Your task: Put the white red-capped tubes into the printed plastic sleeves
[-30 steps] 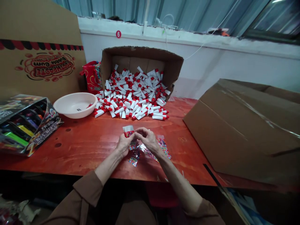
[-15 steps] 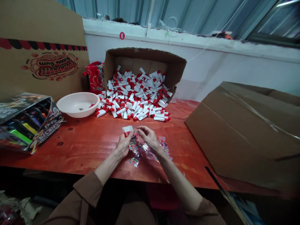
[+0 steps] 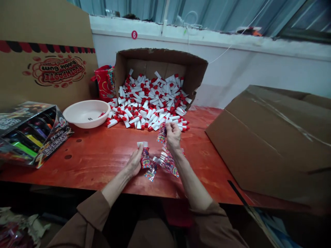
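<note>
My left hand (image 3: 134, 162) is closed on a colourful printed plastic wrapper (image 3: 145, 159), and a whitish end stands out above the fingers. My right hand (image 3: 173, 136), raised towards the tubes, pinches another printed wrapper (image 3: 161, 133). Whether a tube is inside either one I cannot tell. Below and between the hands, clear printed wrappers (image 3: 169, 163) lie loosely on the red table (image 3: 103, 155), with one more wrapper (image 3: 151, 172) under the left hand. A heap of white tubes with red caps (image 3: 152, 100) spills out just beyond the right hand.
The tubes come from a cardboard box (image 3: 160, 55) lying on its side. Left of it are a white bowl (image 3: 85, 117), a red printed bag (image 3: 104, 82) and a display box (image 3: 51, 144) of colourful items. A large carton (image 3: 274, 148) stands at the right.
My right hand has moved away from the left, forward and to the right, carrying a printed wrapper. The left hand stays nearly in place, its wrapper now showing more fully.
</note>
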{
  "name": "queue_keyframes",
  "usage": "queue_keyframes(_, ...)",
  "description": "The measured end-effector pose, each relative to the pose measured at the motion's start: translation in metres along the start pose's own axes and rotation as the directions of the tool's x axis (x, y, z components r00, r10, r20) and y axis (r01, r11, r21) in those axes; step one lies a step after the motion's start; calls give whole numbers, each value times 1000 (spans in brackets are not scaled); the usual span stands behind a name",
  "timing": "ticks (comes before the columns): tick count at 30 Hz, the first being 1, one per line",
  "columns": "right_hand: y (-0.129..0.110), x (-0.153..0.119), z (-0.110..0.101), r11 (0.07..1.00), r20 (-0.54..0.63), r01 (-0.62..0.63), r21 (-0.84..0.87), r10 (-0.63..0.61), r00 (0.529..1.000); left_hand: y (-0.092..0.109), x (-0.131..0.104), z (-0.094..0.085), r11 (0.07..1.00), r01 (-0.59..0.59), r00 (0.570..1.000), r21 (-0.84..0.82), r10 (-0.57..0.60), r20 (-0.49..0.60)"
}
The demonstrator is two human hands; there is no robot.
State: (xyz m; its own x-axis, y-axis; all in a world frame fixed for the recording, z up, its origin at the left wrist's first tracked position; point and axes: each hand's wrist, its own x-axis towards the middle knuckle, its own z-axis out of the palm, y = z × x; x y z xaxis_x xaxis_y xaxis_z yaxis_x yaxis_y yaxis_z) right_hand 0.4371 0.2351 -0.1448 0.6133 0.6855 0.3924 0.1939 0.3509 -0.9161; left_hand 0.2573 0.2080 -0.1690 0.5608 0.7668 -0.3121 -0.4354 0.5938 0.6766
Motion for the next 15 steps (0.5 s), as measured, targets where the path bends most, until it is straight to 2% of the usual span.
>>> queue_keyframes(2,9,2,-17,983,194,1,-182,34,980,4,-3,-5,999,-3,1000,-33,3,-8)
queue_keyframes(3,14,-3,-26,960,302,28,-279,60,951,6,-4,-7,999,-19,1000,-35,19,-3)
queue_keyframes(5,19,-17,-40,927,403,76,-368,86,911,10,-3,-6,998,-67,997,-5,67,27)
queue_keyframes(7,17,-32,-45,910,410,119,-398,61,910,10,0,-1,993,-108,993,52,105,51)
queue_keyframes(9,7,-42,-42,905,407,128,-405,53,912,7,3,6,988,-132,991,84,130,38)
queue_keyframes(13,-15,-47,-25,942,465,55,-332,112,878,1,6,20,981,-165,984,101,171,-57)
queue_keyframes(15,-20,-49,-21,954,462,24,-299,123,878,2,6,23,979,-172,980,109,182,-86)
